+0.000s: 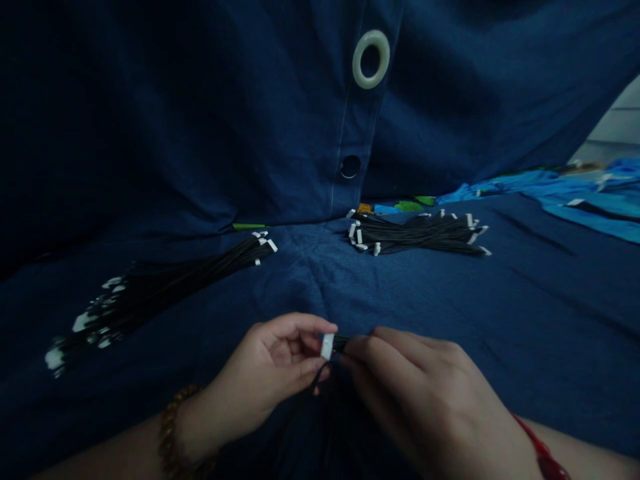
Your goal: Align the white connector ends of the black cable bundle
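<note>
A small white connector (327,347) sits between the thumb and fingers of my left hand (287,357), which pinches it at its edges. My right hand (420,383) is closed around thin black wires (339,343) just to the right of that connector. One black strand loops down below the connector, and more dark wires hang under my hands, hard to make out in the shadow. The fingertips of my right hand are partly hidden behind its knuckles.
On the dark blue cloth (280,300), a long bundle of black wires (165,287) with white ends lies at left. Another wire bundle (415,233) with white connectors lies beyond my hands, right of centre. Bright blue fabric (540,183) is at far right. A hanging blue curtain (225,100) with rings rises behind.
</note>
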`<state>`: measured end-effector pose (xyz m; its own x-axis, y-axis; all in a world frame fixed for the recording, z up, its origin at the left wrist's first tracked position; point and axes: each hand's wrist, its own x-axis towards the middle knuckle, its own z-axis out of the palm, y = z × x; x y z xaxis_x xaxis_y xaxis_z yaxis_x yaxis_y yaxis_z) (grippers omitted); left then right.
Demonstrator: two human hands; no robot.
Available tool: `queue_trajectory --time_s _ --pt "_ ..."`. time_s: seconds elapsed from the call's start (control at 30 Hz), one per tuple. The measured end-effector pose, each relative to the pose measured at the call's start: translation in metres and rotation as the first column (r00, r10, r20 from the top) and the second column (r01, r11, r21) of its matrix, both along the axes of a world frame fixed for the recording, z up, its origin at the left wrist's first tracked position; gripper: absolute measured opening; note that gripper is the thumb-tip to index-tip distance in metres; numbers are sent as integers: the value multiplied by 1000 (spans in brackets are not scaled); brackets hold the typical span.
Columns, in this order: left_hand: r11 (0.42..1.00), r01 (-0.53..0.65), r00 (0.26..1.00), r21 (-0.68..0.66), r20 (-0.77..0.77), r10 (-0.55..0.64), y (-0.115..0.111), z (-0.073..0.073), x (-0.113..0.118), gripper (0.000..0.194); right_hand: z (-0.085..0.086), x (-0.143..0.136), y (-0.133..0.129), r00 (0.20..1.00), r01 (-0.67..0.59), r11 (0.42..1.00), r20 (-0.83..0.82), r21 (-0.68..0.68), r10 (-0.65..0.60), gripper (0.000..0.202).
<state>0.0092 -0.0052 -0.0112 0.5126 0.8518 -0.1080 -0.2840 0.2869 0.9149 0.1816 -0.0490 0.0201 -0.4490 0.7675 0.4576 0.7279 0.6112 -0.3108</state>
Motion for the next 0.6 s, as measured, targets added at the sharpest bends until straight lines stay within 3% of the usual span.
queue_trajectory --time_s 0.4,0.6 --pt "998 11 1000 -68 14 -10 0 5 0 27 1 0 -1 998 -55 995 -5 84 56 16" --pt "998 63 994 -24 90 -60 1 1 -3 29 3 1 0 997 -70 991 27 115 67 18"
